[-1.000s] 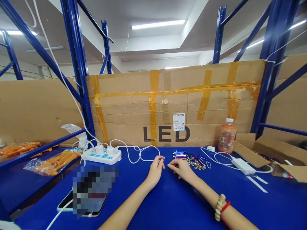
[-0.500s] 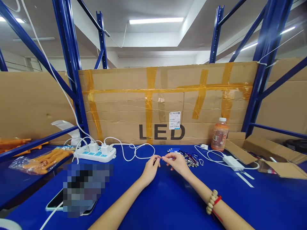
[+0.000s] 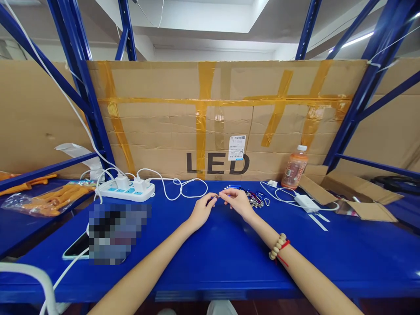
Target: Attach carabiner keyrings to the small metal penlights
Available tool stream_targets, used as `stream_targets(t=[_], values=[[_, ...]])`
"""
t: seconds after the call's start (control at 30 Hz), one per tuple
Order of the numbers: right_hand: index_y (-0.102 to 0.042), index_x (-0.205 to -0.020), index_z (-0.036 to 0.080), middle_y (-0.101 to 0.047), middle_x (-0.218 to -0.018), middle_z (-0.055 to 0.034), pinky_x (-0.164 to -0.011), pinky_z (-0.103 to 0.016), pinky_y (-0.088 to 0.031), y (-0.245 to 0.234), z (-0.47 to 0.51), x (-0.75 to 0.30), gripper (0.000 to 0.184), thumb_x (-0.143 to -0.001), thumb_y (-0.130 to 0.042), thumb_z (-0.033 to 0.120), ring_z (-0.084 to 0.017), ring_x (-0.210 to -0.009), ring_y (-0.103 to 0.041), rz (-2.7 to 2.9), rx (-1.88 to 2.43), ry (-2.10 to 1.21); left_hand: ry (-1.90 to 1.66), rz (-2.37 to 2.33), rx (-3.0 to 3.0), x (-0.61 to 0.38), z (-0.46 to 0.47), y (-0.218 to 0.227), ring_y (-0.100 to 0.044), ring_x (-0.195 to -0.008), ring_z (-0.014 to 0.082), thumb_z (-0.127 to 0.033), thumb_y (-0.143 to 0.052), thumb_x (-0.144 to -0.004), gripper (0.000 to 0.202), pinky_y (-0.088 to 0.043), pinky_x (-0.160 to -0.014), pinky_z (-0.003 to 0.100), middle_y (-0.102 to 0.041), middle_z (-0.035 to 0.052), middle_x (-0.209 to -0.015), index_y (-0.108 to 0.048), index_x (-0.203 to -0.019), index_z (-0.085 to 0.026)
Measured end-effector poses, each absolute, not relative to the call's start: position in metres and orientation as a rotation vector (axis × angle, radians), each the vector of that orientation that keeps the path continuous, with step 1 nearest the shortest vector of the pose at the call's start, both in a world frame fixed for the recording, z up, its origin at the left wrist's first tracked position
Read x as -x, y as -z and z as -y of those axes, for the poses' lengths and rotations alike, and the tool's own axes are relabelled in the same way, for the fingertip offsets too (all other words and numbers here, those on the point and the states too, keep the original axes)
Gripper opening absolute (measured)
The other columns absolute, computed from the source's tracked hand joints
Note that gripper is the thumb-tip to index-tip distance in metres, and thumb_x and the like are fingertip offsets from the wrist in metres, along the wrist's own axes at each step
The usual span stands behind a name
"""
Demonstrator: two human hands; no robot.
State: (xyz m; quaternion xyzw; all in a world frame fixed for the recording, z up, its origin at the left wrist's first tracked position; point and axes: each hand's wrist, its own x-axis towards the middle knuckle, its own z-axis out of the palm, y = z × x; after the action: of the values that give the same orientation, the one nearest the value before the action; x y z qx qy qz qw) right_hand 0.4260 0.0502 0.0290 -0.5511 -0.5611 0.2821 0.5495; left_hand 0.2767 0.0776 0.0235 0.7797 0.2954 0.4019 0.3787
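Note:
Over the blue tabletop (image 3: 216, 262), my left hand (image 3: 201, 211) is closed in a pinch on a small dark, shiny piece (image 3: 211, 199), too small to make out further. Facing it, my right hand (image 3: 240, 204) pinches with thumb and forefinger at the near end of that piece. What lies inside the right fingertips is hidden. The two hands' fingertips almost meet. Just behind and right of my right hand lies a pile of small metal clips (image 3: 257, 199), blue, purple and silver, carabiner-like. My right hand covers part of the pile.
A white power strip (image 3: 126, 190) with plugs and cables stands at left, near phones (image 3: 77, 247) partly blurred out. At right are a drink bottle (image 3: 294, 168), a white adapter (image 3: 306, 202) and an open cardboard box (image 3: 364, 201). Taped cardboard (image 3: 157, 131) closes the back.
My view has tilted downward, showing the table's front edge. Both hands stay together in front of me, and the dark piece in the left fingers now shows more.

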Motion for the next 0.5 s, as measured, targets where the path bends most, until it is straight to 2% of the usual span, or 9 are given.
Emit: stream_targets(t=[0.27,0.5], values=[[-0.066,-0.081,0.013,-0.063,-0.064,-0.0041,-0.035,-0.017,-0.035,-0.039,-0.045,-0.428,0.037,-0.060,-0.063,0.045,-0.011,-0.052,-0.053,1.344,1.267,-0.695,-1.093,-0.687,-1.947,-0.276,-0.079,-0.027,-0.054,-0.077,0.0144,-0.029,-0.048,-0.077,0.020,-0.040,-0.075,0.025,-0.061,0.0026,-0.088,-0.057,-0.090,-0.018],[-0.067,-0.079,0.014,-0.064,-0.071,-0.0047,-0.037,-0.017,-0.034,-0.043,-0.042,-0.429,0.035,-0.061,-0.064,0.043,-0.009,-0.053,-0.050,1.445,1.228,-0.679,-1.132,-0.629,-1.940,-0.274,-0.076,-0.028,-0.054,-0.078,0.0140,-0.026,-0.049,-0.076,0.014,-0.041,-0.073,0.023,-0.060,0.0019,-0.083,-0.056,-0.083,-0.017]])
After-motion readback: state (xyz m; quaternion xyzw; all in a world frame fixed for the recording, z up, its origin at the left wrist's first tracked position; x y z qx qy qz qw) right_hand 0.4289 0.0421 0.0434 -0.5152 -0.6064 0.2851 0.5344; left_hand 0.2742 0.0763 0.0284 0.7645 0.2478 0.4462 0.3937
